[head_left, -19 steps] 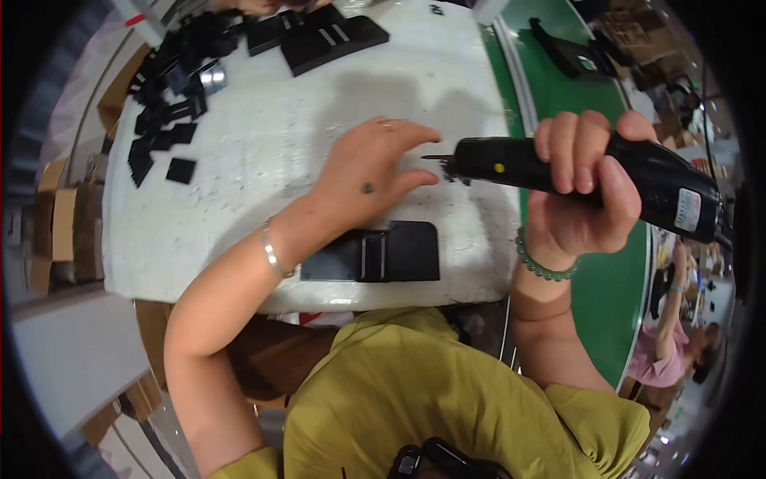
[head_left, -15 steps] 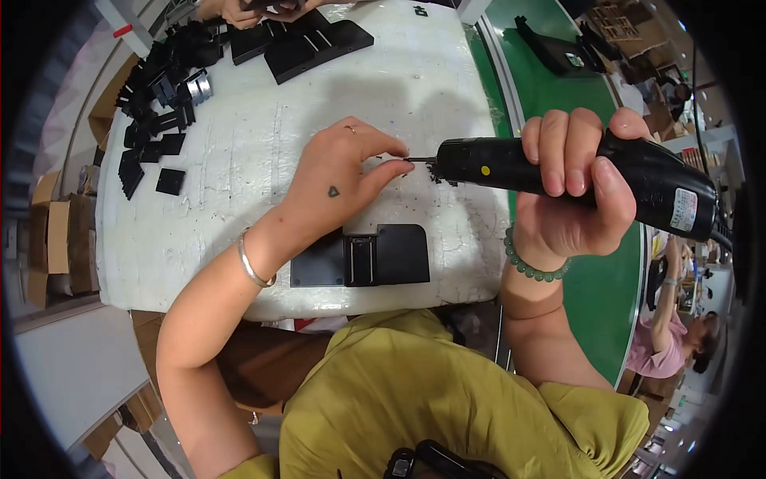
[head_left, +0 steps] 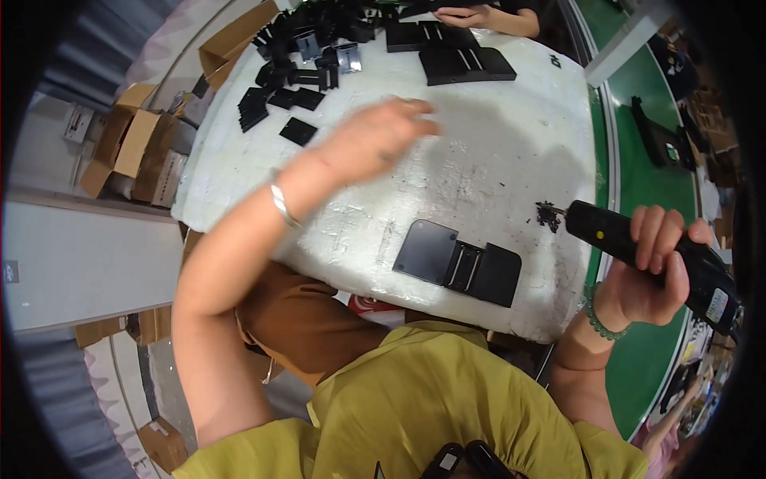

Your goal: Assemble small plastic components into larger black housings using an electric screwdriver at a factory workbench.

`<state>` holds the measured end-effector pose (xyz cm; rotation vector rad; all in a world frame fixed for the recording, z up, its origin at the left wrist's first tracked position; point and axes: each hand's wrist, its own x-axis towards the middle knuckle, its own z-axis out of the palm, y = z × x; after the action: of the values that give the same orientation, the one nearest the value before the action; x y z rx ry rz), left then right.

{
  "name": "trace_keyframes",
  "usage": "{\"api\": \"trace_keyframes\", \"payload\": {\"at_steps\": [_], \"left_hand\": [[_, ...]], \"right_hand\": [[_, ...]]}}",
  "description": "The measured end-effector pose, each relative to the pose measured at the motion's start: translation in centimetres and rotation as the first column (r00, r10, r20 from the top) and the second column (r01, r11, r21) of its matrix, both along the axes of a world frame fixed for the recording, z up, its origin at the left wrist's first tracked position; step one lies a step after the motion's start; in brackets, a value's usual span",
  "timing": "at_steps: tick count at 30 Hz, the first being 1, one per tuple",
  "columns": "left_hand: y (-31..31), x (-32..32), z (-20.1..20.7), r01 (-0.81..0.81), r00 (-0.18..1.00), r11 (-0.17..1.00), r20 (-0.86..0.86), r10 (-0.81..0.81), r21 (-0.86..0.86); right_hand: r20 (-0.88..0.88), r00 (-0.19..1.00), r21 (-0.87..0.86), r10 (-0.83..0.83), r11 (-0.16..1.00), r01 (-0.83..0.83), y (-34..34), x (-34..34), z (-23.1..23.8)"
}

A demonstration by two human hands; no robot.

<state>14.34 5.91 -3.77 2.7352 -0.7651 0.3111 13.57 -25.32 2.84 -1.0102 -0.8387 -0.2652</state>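
Observation:
My right hand (head_left: 650, 267) is wrapped round a black electric screwdriver (head_left: 610, 227), whose bit points left at a small heap of black screws (head_left: 549, 217). My left hand (head_left: 379, 137) is over the middle of the white padded table; motion smears its fingers, so whether they hold anything is unclear. Below both hands, near the table's front edge, lies a flat black plastic part (head_left: 426, 252) with a recessed channel and metal rods across its middle. Left of my left hand is a small black square piece (head_left: 298, 132).
A pile of black plastic parts (head_left: 319, 40) covers the far left of the table. Two assembled black parts (head_left: 471, 65) lie at the far side, near another person's hand (head_left: 463, 16). Open cardboard boxes (head_left: 132, 144) stand at the left, a green surface (head_left: 630, 351) at the right.
My left hand has come away from the screwdriver's bit and swung left. The screwdriver has moved down to the heap of screws. The view has turned and shifted left.

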Motion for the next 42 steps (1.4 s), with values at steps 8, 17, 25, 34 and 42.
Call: {"api": "trace_keyframes", "payload": {"at_steps": [8, 17, 25, 34, 42], "left_hand": [[10.5, -2.1, 0.2, -0.145, 0.950, 0.932, -0.217, 0.225, 0.332], [-2.3, -5.1, 1.6, -0.393, 0.790, 0.662, -0.602, -0.112, -0.639], [-7.5, -7.1, -1.3, -0.329, 0.762, 0.742, -0.628, -0.157, -0.585], [-7.6, -7.2, -1.4, -0.174, 0.899, 0.841, -0.432, -0.076, -0.512], [-6.9, -7.0, -2.0, -0.036, 0.913, 0.959, -0.399, -0.082, -0.280]], "right_hand": [[-0.136, 0.990, 0.072, -0.023, 0.997, 0.033, 0.6, -0.2, -0.5], [-0.229, 0.970, 0.078, 0.076, 0.995, -0.060, 0.7, -1.1, 0.4], [-0.197, 0.975, 0.013, 0.105, 0.994, -0.105, -0.6, -1.5, -0.2], [-0.204, 0.972, 0.003, 0.120, 0.993, -0.122, -0.7, -1.6, -0.5], [-0.219, 0.957, -0.167, 0.192, 0.958, -0.231, 2.0, -4.1, -0.1]]}}
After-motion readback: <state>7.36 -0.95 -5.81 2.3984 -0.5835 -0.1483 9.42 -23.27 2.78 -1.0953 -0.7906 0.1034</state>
